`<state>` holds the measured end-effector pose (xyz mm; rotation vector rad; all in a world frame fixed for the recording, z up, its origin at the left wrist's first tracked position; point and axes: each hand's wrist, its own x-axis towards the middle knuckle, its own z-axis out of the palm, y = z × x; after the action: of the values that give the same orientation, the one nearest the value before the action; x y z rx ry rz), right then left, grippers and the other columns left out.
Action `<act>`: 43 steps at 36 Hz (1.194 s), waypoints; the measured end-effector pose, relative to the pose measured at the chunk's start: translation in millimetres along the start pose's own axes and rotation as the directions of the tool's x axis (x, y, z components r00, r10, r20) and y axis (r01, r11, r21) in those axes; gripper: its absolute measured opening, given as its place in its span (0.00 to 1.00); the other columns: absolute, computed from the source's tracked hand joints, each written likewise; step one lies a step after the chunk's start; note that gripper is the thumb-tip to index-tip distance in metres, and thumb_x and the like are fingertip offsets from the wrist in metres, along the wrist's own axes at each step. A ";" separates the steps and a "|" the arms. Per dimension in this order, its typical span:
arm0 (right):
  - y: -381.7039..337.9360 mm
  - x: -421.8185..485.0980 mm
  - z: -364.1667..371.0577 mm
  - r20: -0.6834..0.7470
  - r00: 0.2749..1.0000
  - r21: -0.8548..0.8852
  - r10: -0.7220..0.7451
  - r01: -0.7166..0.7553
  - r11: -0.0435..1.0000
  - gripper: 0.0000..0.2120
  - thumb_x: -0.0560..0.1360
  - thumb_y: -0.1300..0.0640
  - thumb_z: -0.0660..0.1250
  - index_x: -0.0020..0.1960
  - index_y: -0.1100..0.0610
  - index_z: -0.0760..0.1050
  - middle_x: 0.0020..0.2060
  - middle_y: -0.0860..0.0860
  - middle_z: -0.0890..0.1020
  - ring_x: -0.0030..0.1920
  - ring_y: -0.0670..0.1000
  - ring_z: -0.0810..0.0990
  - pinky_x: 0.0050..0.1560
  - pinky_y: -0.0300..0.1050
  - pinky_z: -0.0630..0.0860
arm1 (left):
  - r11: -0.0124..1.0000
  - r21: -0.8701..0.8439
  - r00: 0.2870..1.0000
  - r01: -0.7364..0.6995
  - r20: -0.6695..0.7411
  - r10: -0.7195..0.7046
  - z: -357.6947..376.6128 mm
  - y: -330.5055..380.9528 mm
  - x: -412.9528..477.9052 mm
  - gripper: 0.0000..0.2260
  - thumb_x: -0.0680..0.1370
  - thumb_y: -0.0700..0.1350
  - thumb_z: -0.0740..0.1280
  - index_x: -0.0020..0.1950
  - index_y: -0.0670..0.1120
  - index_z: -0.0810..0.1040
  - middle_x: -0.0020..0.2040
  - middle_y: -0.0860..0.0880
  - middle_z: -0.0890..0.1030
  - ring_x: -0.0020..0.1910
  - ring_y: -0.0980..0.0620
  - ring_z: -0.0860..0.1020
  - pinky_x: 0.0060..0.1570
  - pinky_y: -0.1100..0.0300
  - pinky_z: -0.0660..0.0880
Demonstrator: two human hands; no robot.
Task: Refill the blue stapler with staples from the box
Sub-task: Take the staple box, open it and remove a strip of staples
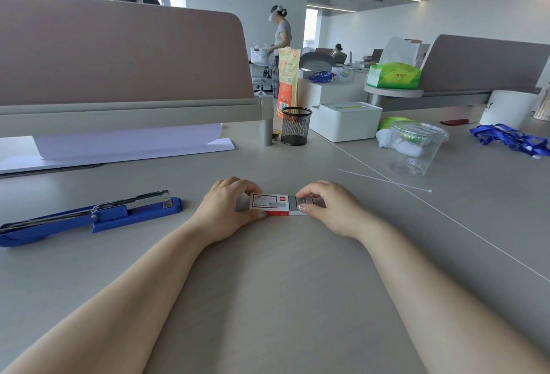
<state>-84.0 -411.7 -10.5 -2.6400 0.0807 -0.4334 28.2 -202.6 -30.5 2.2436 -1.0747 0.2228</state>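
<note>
A small red-and-white staple box [269, 203] lies on the grey desk in front of me. My left hand [227, 210] grips its sleeve from the left. My right hand [330, 208] pinches the inner tray [306, 201], which is slid partly out to the right and shows grey strips of staples. The blue stapler [89, 217] lies on the desk to the left, apart from both hands, with its top arm swung open and the metal staple channel exposed.
A black mesh pen cup [295, 129] and a white box [346, 120] stand behind the hands. A clear plastic cup [415, 148] and a blue lanyard [512, 138] are at the right. White paper [125, 147] lies under the desk divider [119, 52]. People stand far behind.
</note>
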 end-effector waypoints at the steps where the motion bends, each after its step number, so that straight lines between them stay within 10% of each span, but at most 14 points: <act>1: -0.5 0.8 0.1 0.003 1.000 -0.020 0.004 -0.004 1.000 0.09 0.73 0.52 0.66 0.52 0.50 0.77 0.50 0.50 0.79 0.53 0.53 0.75 0.56 0.53 0.73 | 1.000 0.000 1.000 -0.001 -0.002 0.001 0.3 -0.2 0.2 0.16 0.68 0.57 0.72 0.54 0.57 0.75 0.53 0.52 0.77 0.55 0.50 0.72 0.57 0.54 0.69; 13: -5.9 7.7 -4.9 0.097 0.993 0.028 0.059 -0.062 0.998 0.09 0.73 0.55 0.67 0.53 0.53 0.73 0.55 0.49 0.74 0.61 0.51 0.70 0.63 0.49 0.68 | 0.999 0.018 0.999 0.031 0.008 -0.032 1.0 2.2 0.3 0.17 0.69 0.56 0.71 0.55 0.55 0.75 0.54 0.51 0.76 0.56 0.50 0.71 0.57 0.57 0.67; 26: -7.3 3.7 -4.5 -0.102 0.992 0.381 0.070 -0.026 0.924 0.06 0.71 0.63 0.68 0.45 0.54 0.75 0.37 0.46 0.77 0.36 0.46 0.74 0.39 0.35 0.73 | 0.997 0.060 0.998 0.043 0.034 -0.045 0.6 5.2 -0.6 0.17 0.71 0.58 0.68 0.58 0.55 0.75 0.55 0.51 0.76 0.56 0.50 0.71 0.58 0.56 0.68; 31: -3.5 2.0 -12.0 -0.111 0.984 0.521 0.138 -0.061 0.851 0.09 0.73 0.63 0.66 0.44 0.48 0.77 0.39 0.46 0.79 0.43 0.49 0.78 0.49 0.41 0.73 | 0.996 0.074 0.997 0.056 0.042 -0.059 0.5 6.9 -1.3 0.18 0.72 0.57 0.67 0.60 0.55 0.75 0.57 0.50 0.77 0.58 0.48 0.71 0.60 0.54 0.68; 43: 10.0 -7.3 -25.9 0.104 0.988 0.106 0.114 -0.125 0.986 0.15 0.77 0.64 0.57 0.52 0.51 0.81 0.39 0.42 0.70 0.40 0.41 0.72 0.39 0.31 0.66 | 0.996 0.064 0.997 0.067 0.028 -0.069 -0.6 9.0 -3.7 0.18 0.72 0.57 0.68 0.60 0.54 0.75 0.58 0.49 0.76 0.59 0.46 0.72 0.59 0.53 0.69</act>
<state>-98.9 -430.9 4.8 -2.5249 0.1779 -0.2600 19.1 -204.1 -27.3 2.3426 -1.0183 0.1976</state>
